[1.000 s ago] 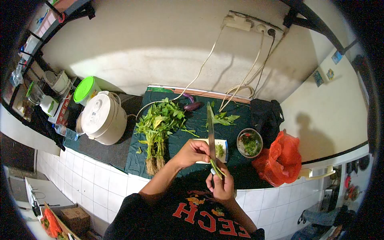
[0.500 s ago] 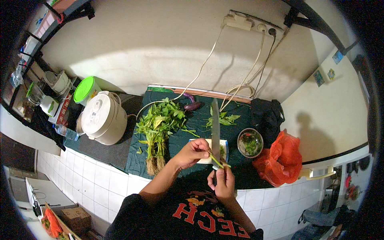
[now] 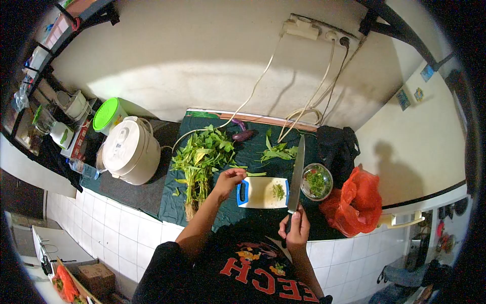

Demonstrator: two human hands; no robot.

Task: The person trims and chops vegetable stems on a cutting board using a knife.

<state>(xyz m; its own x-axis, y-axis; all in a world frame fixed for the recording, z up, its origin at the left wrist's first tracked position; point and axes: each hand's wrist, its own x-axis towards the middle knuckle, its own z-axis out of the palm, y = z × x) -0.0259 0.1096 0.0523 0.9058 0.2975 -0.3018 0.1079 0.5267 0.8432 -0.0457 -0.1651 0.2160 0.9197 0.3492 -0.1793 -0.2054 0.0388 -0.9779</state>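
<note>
My right hand [image 3: 297, 225] grips a large kitchen knife [image 3: 298, 175] by its dark handle, its long blade pointing away from me beside the cutting board. My left hand [image 3: 230, 182] is at the board's upper left, fingers pinched at the end of a short green stem [image 3: 256, 174]. Between my hands lies the small white cutting board [image 3: 260, 192] with blue ends, bearing a little pile of chopped greens [image 3: 278, 191]. To the left is a big bunch of rooted leafy greens [image 3: 202, 159]. Loose leafy sprigs [image 3: 280, 151] lie beyond the board.
A metal bowl [image 3: 307, 188] of chopped greens and a red plastic bag [image 3: 357, 202] are on the right, near a black bag [image 3: 340, 147]. Purple eggplants [image 3: 243, 135] rest at the back. A white rice cooker [image 3: 130, 152] stands left; a power cord [image 3: 253, 96] crosses the wall.
My hands have separated. The left moved back left with the stem, away from the blade; the right shifted right with the knife, uncovering the cutting board.
</note>
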